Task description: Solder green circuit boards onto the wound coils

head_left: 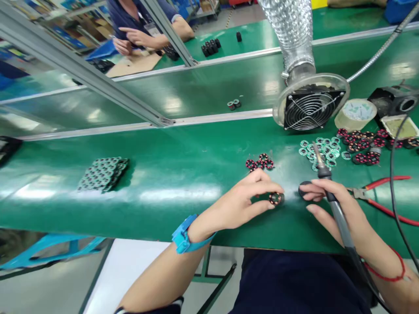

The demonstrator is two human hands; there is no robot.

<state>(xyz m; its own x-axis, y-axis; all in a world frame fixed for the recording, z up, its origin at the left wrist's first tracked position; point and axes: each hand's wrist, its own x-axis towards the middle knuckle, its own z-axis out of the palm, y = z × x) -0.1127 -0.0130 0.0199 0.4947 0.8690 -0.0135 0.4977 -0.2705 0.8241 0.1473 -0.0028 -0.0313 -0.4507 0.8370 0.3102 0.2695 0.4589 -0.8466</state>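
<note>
Two bare hands: the left hand [237, 205] pinches a small round black-and-red coil disc [275, 199] steady between narrowed fingertips; the right hand [330, 203] curls closely around a slim grey soldering iron [340, 222].

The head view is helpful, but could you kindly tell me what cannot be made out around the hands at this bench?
In the head view:
disc: partly hidden by the left hand.
dark object: partly hidden by the right hand.
iron: tip blurred.
pliers: one handle cut off by the right edge.
</note>
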